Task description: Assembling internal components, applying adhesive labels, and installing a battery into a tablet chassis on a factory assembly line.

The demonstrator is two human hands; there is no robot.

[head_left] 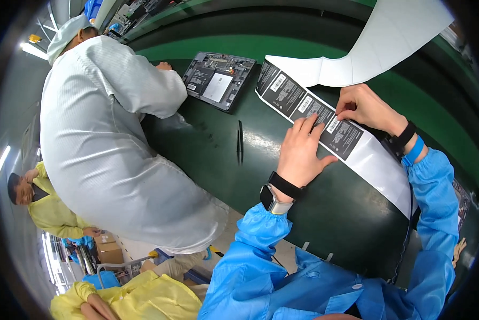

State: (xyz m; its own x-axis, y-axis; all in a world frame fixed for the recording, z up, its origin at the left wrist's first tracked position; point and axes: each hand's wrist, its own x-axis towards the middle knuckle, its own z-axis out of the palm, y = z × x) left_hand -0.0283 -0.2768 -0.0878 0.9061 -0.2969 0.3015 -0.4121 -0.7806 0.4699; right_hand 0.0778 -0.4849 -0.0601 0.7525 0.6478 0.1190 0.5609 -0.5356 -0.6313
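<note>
A strip of black labels [282, 88] with white barcode patches lies slantwise on the green table, its bare white backing [380, 168] running toward me. My left hand [299, 152] rests with its fingers stretched out, the fingertips on the labels; a watch and a black band are on that wrist. Across the strip, my right hand [368, 111] is closed in a pinch at the upper edge of the nearest label [341, 137]. Whether that label's edge is lifted is hidden by the fingers. A black wrist strap circles my right wrist.
White backing [391, 40] curves up at the far right. Black tweezers [240, 143] lie left of my left hand. Beyond them sits an opened device [218, 80] with its inner parts showing. A co-worker in a white coat [117, 144] leans over the table at the left.
</note>
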